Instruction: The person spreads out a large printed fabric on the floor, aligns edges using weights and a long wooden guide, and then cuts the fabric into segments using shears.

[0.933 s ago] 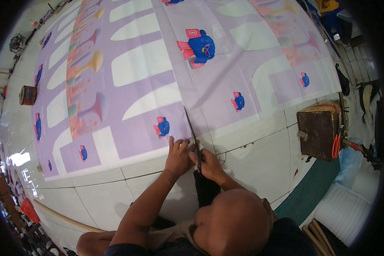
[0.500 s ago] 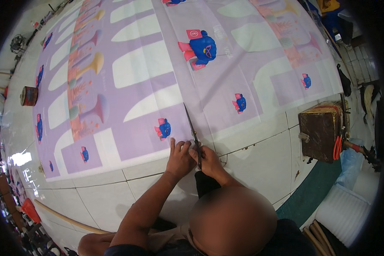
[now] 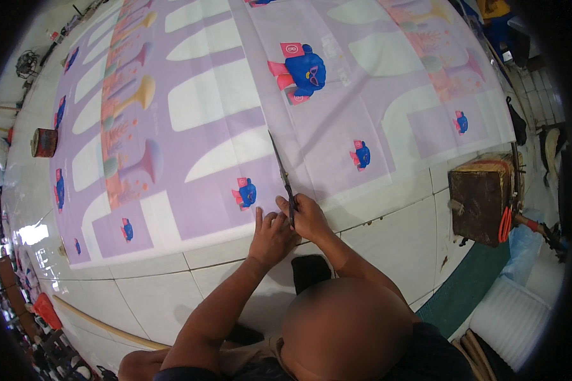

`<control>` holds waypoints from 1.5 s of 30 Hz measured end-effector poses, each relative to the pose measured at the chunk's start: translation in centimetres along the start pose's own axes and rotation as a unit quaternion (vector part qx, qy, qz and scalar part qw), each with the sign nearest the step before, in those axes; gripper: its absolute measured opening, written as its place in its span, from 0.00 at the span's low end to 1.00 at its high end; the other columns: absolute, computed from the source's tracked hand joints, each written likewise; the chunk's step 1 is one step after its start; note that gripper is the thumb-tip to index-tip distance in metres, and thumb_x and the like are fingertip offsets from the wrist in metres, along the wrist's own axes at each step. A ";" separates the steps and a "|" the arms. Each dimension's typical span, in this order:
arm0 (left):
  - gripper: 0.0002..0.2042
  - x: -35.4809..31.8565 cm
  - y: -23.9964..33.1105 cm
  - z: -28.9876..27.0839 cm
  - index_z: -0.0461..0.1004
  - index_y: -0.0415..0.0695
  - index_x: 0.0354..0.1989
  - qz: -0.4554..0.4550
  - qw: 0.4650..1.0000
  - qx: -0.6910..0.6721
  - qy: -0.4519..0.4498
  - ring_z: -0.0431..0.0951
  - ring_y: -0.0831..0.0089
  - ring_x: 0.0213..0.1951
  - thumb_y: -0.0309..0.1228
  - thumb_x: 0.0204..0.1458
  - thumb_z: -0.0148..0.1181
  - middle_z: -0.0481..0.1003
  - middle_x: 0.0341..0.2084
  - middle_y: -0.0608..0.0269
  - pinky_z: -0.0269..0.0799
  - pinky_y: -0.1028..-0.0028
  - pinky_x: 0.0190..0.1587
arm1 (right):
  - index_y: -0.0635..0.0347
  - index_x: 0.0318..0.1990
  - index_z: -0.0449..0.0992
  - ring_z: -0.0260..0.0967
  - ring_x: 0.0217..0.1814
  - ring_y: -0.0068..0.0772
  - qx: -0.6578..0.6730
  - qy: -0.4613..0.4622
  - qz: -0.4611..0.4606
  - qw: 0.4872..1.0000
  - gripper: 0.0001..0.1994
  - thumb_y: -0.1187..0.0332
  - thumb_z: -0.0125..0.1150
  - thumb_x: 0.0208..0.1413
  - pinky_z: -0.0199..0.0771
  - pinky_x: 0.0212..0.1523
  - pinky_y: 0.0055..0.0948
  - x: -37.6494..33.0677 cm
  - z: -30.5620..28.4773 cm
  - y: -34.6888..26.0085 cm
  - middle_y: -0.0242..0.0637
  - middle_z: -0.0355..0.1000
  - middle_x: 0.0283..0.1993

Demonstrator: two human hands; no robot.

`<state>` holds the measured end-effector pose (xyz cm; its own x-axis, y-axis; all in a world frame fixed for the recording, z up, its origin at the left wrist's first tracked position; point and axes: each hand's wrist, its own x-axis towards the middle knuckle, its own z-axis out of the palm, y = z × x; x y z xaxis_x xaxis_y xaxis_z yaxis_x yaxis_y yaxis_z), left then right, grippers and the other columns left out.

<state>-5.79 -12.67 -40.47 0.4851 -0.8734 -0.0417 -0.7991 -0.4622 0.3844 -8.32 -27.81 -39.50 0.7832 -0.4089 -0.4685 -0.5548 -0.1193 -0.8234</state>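
Observation:
My right hand [image 3: 309, 218] is closed round the handles of long dark scissors [image 3: 283, 170]. Their blades point away from me, along the seam between two printed parts of a large sheet. The left part [image 3: 197, 222] is lilac with white arches and small blue-and-pink cartoon figures. The right part [image 3: 337, 174] looks wrinkled, with folds running across it. My left hand [image 3: 273, 238] lies flat at the sheet's near edge, just left of the scissors, fingers apart and holding nothing. Whether the blades are parted cannot be made out.
White tiled floor [image 3: 388, 241] lies under the sheet. A rusty tin [image 3: 44, 143] stands at the left edge. To the right are a worn brown box [image 3: 480, 200] with orange-handled tool, a green mat [image 3: 470, 286] and a white foam roll [image 3: 508, 317]. A wooden stick [image 3: 108, 325] lies at lower left.
My right hand and the scissors have moved forward along the seam, away from me. The left hand has stayed almost in place at the sheet's near edge.

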 end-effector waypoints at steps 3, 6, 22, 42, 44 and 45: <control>0.19 0.1 0.1 -0.3 0.75 0.49 0.49 0.004 1.000 0.014 -0.004 0.65 0.56 0.55 0.46 0.53 0.61 0.67 0.51 0.57 0.51 0.35 0.65 | 0.66 0.28 0.73 0.74 0.31 0.51 -0.008 -0.027 0.047 0.998 0.30 0.40 0.60 0.57 0.70 0.35 0.44 0.5 -0.3 -0.8 0.51 0.73 0.26; 0.20 0.1 0.1 -0.2 0.75 0.47 0.49 -0.004 1.000 0.007 -0.006 0.66 0.56 0.55 0.46 0.53 0.61 0.67 0.51 0.57 0.51 0.35 0.65 | 0.65 0.27 0.73 0.73 0.31 0.51 -0.004 -0.020 0.036 0.999 0.29 0.41 0.61 0.57 0.69 0.34 0.43 0.5 -0.2 -0.6 0.50 0.73 0.26; 0.28 0.5 0.5 -1.1 0.68 0.53 0.63 -0.010 1.000 -0.007 -0.002 0.67 0.55 0.55 0.46 0.52 0.62 0.66 0.50 0.55 0.51 0.35 0.65 | 0.64 0.26 0.73 0.74 0.36 0.55 -0.041 -0.015 0.031 0.999 0.34 0.34 0.56 0.56 0.71 0.40 0.47 7.2 -0.4 -4.9 0.51 0.74 0.28; 0.29 0.8 0.3 -1.2 0.68 0.54 0.63 -0.022 0.998 -0.013 -0.063 0.65 0.55 0.56 0.46 0.51 0.63 0.66 0.51 0.52 0.49 0.32 0.64 | 0.60 0.23 0.71 0.71 0.20 0.36 0.019 -0.014 0.013 1.000 0.34 0.32 0.56 0.55 0.71 0.29 0.38 17.4 0.2 -9.9 0.39 0.69 0.16; 0.29 1.0 0.3 -0.9 0.68 0.54 0.62 -0.017 0.999 -0.022 -0.032 0.68 0.55 0.54 0.46 0.50 0.64 0.67 0.48 0.52 0.52 0.31 0.63 | 0.59 0.22 0.70 0.70 0.18 0.34 0.019 -0.011 0.022 1.000 0.34 0.31 0.56 0.54 0.71 0.28 0.36 19.3 0.2 -10.4 0.37 0.68 0.14; 0.29 0.9 0.2 -0.9 0.68 0.54 0.62 -0.020 0.999 -0.026 -0.035 0.68 0.55 0.53 0.46 0.50 0.64 0.67 0.48 0.52 0.52 0.31 0.62 | 0.58 0.21 0.68 0.67 0.17 0.29 0.026 -0.010 0.028 0.999 0.32 0.34 0.59 0.54 0.69 0.25 0.32 19.6 0.4 -10.5 0.34 0.65 0.15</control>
<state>-5.22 -13.45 -39.60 0.4887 -0.8640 -0.1207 -0.7592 -0.4894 0.4292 12.93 -34.19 -40.16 0.7564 -0.3961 -0.5205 -0.5835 -0.0491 -0.8106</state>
